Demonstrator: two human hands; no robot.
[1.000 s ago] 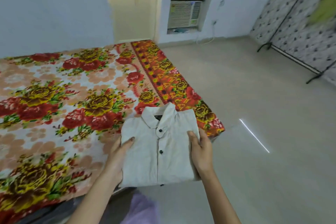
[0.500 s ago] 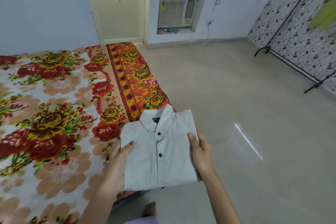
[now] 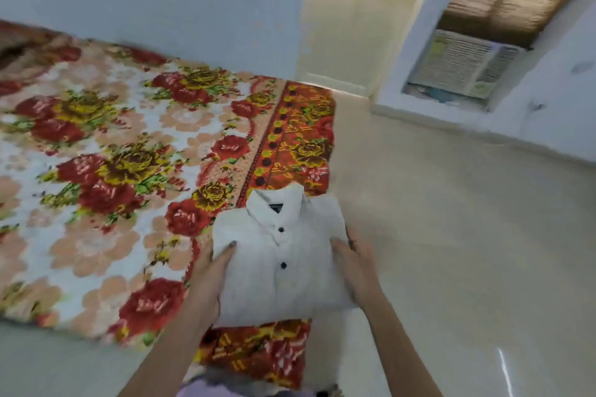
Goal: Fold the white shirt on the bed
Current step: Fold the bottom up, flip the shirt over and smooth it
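View swung leftward; folded white shirt (image 3: 283,255) gripped between both hands (image 3: 209,271), seemingly above bed (image 3: 96,155) corner.

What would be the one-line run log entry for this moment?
shirt: folded | left hand: gripping | right hand: gripping | bed: underneath

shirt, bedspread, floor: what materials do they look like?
White shirt: matte woven fabric, likely cotton or linen; it holds soft folds, with a collar and dark buttons. Bedspread: printed floral cloth with a slight sheen on the red blooms, possibly synthetic. Floor: glossy cream tile or stone; it shows a bright streak of reflected light.
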